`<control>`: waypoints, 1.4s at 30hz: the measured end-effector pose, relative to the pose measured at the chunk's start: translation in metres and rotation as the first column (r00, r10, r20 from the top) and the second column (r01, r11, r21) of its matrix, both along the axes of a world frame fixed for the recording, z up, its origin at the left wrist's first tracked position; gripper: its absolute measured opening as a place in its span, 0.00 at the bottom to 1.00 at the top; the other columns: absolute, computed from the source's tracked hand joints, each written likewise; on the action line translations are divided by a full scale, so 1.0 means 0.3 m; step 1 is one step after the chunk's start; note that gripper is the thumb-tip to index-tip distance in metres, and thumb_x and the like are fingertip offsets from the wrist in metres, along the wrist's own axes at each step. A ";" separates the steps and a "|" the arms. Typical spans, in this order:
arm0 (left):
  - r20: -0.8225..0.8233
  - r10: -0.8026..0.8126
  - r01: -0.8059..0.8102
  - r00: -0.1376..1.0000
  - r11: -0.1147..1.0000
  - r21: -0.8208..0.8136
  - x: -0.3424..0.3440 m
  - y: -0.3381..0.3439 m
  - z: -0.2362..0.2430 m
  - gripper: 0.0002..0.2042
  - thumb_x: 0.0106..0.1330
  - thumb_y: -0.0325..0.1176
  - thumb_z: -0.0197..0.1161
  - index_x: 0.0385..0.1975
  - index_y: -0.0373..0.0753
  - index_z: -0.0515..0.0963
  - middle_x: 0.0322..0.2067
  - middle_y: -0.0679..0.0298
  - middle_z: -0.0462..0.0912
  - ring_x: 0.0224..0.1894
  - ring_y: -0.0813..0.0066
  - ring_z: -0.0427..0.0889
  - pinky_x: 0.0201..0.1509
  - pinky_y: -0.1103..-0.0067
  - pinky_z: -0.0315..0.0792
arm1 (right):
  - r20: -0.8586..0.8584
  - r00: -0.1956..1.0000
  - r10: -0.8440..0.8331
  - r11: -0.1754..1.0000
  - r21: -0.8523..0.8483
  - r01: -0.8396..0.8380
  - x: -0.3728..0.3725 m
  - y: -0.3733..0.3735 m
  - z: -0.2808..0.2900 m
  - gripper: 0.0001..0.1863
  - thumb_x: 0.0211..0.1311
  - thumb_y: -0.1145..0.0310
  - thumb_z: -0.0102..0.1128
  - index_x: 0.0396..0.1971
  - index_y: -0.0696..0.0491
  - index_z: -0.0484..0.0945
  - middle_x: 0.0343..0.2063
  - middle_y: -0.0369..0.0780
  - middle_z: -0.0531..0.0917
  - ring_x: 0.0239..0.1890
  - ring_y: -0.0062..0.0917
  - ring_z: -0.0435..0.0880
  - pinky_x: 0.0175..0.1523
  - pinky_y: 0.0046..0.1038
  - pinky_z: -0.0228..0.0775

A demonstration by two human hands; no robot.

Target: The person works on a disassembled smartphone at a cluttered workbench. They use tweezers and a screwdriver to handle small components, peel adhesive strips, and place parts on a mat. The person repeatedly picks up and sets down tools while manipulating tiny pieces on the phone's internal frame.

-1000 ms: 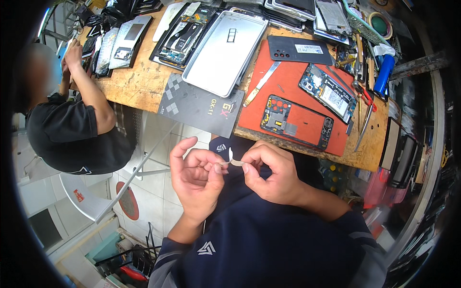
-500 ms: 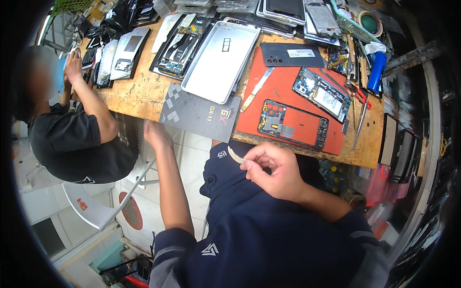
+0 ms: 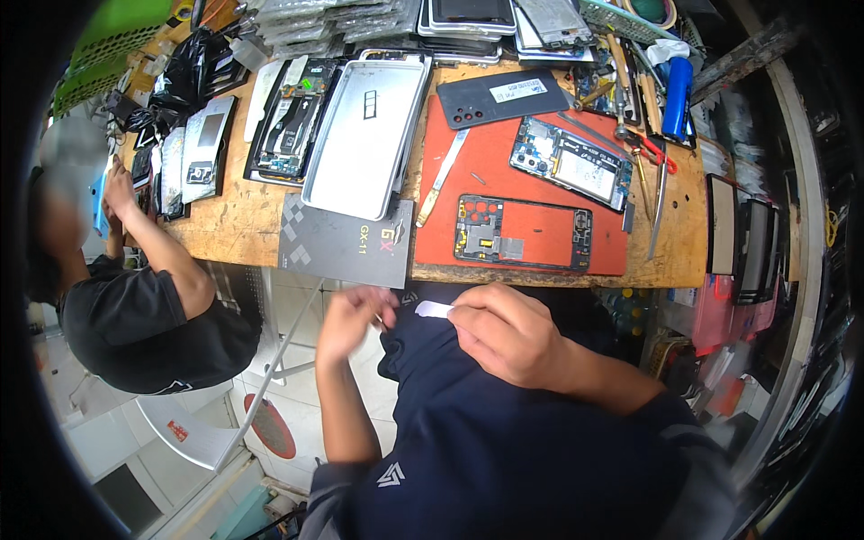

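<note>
In front of my lap, my right hand (image 3: 511, 335) pinches one end of a thin, pale, shiny strip (image 3: 435, 309), whose free end points left. My left hand (image 3: 353, 322) is raised just left of it, apart from the strip. Its fingers are bent and blurred, so whether it holds anything is unclear. On the red mat (image 3: 432, 247) just beyond lie a phone mid-frame (image 3: 526, 236), an opened phone (image 3: 576, 162) with its board and battery showing, a dark phone back cover (image 3: 468, 99) and a flat metal pry tool (image 3: 444, 178).
Left of the mat are a black printed mat (image 3: 315, 238), a white tray (image 3: 360, 135) and an opened tablet (image 3: 290, 121). Pliers with red handles (image 3: 652, 148) and a blue cylinder (image 3: 677, 99) are at the right. A person (image 3: 153, 306) sits at the left.
My left hand has come up and right, close to the strip. My right hand has shifted slightly, turning the strip from a curved edge to its flat, shiny side. The view has tilted.
</note>
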State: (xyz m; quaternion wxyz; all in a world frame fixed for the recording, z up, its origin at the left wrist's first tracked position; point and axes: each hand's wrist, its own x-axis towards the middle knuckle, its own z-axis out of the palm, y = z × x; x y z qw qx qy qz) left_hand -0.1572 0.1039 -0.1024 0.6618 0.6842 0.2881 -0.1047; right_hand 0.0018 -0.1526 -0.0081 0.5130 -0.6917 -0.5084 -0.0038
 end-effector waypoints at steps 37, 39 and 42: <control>0.452 0.439 -0.275 0.777 0.882 -0.383 0.280 -0.395 0.305 0.13 0.76 0.25 0.68 0.56 0.32 0.78 0.44 0.59 0.86 0.38 0.80 0.82 0.44 0.83 0.77 | 0.432 0.814 -0.389 0.646 -0.502 0.575 0.682 -0.462 0.028 0.16 0.65 0.77 0.65 0.52 0.60 0.82 0.43 0.51 0.82 0.50 0.51 0.82 0.55 0.45 0.74; 0.442 0.418 -0.251 0.794 0.886 -0.389 0.277 -0.389 0.306 0.11 0.75 0.25 0.69 0.53 0.32 0.79 0.43 0.59 0.86 0.38 0.80 0.82 0.44 0.83 0.77 | 0.483 0.799 -0.357 0.561 -0.574 0.597 0.672 -0.473 0.052 0.15 0.66 0.75 0.64 0.52 0.60 0.81 0.44 0.52 0.82 0.49 0.51 0.83 0.54 0.46 0.74; 0.466 0.481 -0.249 0.742 0.844 -0.474 0.281 -0.393 0.303 0.07 0.75 0.24 0.68 0.48 0.32 0.80 0.42 0.60 0.86 0.38 0.80 0.82 0.45 0.82 0.77 | 0.519 0.747 -0.416 0.472 -0.579 0.665 0.647 -0.501 0.093 0.14 0.69 0.73 0.61 0.52 0.60 0.79 0.41 0.53 0.83 0.46 0.51 0.85 0.51 0.47 0.75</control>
